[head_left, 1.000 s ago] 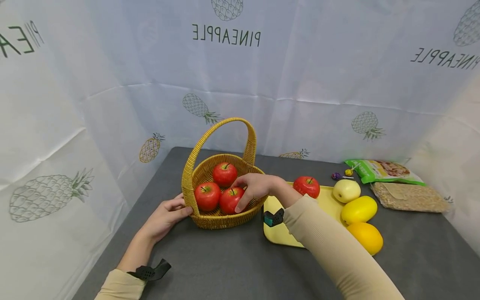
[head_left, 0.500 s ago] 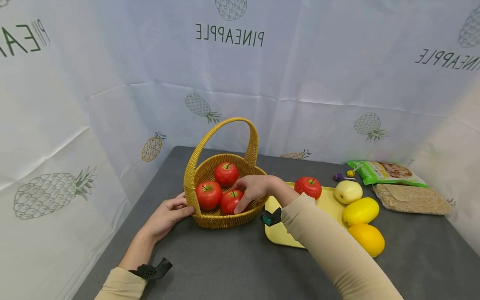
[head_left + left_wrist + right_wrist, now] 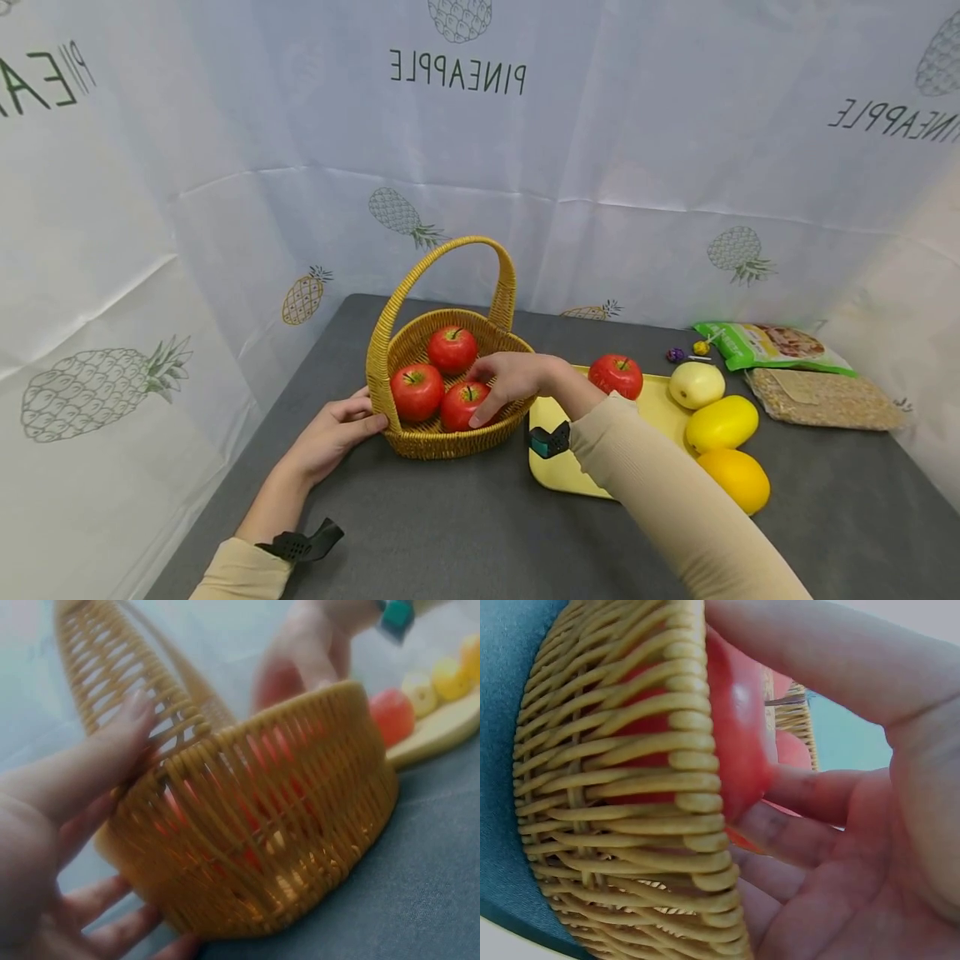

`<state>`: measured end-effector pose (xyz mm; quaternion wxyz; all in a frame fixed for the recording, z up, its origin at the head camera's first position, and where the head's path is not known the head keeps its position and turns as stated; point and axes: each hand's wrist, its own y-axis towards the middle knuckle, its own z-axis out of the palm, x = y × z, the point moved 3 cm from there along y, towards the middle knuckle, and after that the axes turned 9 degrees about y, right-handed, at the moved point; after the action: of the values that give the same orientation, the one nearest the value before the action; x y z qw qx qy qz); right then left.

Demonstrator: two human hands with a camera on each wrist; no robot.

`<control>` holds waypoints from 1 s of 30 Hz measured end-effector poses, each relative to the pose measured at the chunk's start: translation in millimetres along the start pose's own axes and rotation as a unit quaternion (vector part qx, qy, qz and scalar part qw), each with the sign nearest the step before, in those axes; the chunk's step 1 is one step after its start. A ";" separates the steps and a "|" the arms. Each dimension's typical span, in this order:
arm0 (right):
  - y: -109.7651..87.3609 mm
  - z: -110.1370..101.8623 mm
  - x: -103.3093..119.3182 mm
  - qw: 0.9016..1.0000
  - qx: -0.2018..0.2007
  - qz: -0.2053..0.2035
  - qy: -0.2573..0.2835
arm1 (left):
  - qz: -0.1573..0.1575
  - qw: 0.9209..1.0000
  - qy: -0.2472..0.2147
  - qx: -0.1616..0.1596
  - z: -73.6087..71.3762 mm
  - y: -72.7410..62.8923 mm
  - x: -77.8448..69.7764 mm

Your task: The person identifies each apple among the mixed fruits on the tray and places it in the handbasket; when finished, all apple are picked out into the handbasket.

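A woven basket with a tall handle stands on the left part of the table and holds three red apples. My left hand grips its left side by the foot of the handle; in the left wrist view, the thumb lies against the handle's base and the other fingers spread along the outer wall. My right hand reaches over the right rim, thumb and fingers round the front right apple. That apple sits inside the wicker wall in the right wrist view. The other apples lie to its left and behind it.
Right of the basket a yellow tray bears another apple, partly under my right forearm. A pale round fruit, a yellow oblong fruit and an orange one line its right side. Behind lie lollipops, a green packet and a grain bag.
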<state>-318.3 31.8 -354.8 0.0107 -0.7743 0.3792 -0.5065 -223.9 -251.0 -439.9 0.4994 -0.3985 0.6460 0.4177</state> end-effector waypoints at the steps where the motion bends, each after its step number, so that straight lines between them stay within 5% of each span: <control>1: -0.9 0.4 -1.0 1.000 -0.002 -0.002 0.004 | 0.000 1.000 0.001 0.000 0.1 -0.1 -0.1; 10: -15.1 1.7 -5.6 0.999 -0.030 -0.027 -0.014 | -0.007 1.000 0.008 -0.003 0.6 -1.7 1.7; 18: -40.7 -4.5 -14.0 0.997 -0.050 -0.056 0.032 | -0.003 1.000 0.011 -0.002 1.6 -3.1 1.7; 30: -82.7 5.2 -29.1 0.977 -0.147 -0.149 0.048 | -0.004 1.000 0.001 -0.003 1.5 -2.5 2.4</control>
<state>-272.3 106.1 -346.8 -0.1968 -0.7901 0.3300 -0.4776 -221.5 -250.7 -442.8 0.4988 -0.4031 0.6439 0.4173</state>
